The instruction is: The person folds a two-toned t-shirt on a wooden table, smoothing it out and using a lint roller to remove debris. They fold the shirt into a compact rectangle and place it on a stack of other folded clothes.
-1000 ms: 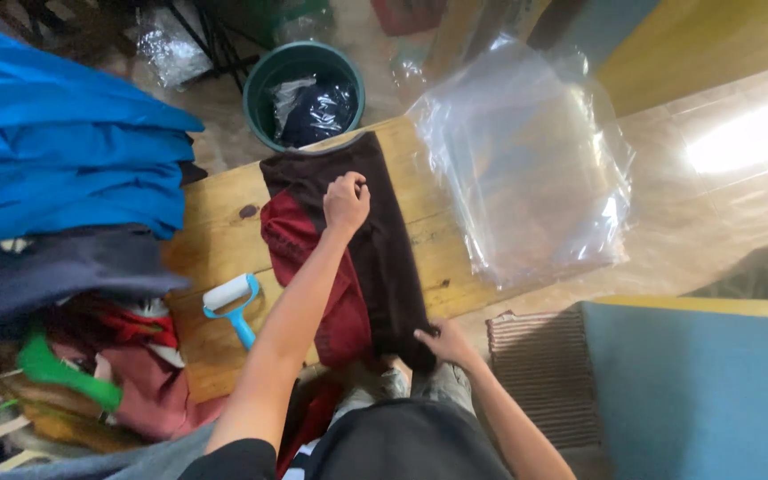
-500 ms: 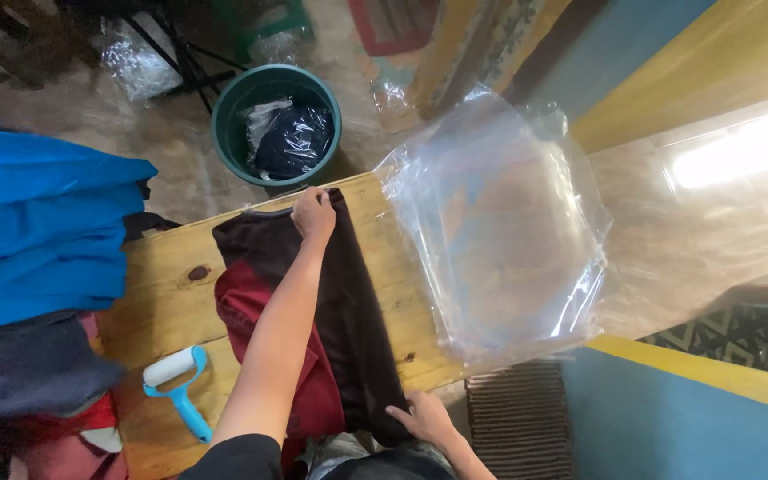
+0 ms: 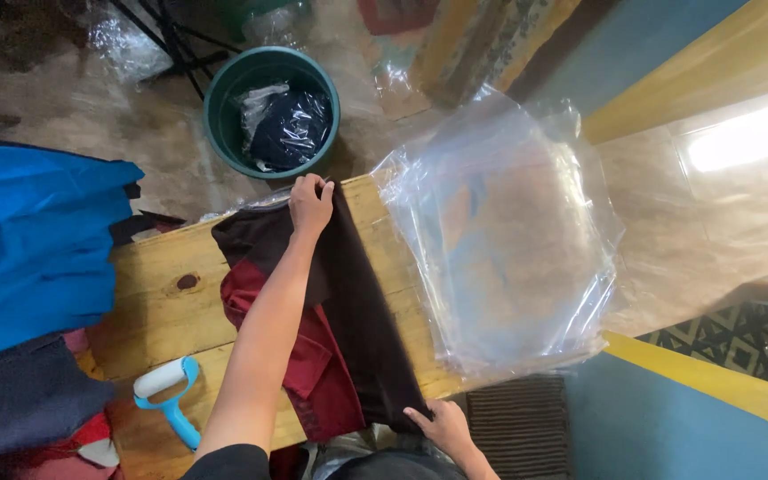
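Observation:
A dark brown and maroon garment [image 3: 348, 311] lies lengthwise on a wooden table [image 3: 157, 302]. My left hand [image 3: 310, 203] grips the garment's far end at the table's far edge, arm stretched out over the cloth. My right hand [image 3: 440, 425] pinches the near end of the dark strip at the table's near edge. The dark strip lies folded over the maroon part [image 3: 317, 382].
A stack of clear plastic bags [image 3: 500, 240] overhangs the table's right end. A green bucket [image 3: 270, 111] with a bagged dark garment stands on the floor beyond. Folded blue and grey clothes [image 3: 28, 258] are piled at left. A blue-handled lint roller [image 3: 166, 391] lies near the front.
My left hand has slid farther along the garment to the table's far edge. My right hand holds the near end. The view has shifted toward the bucket and bags.

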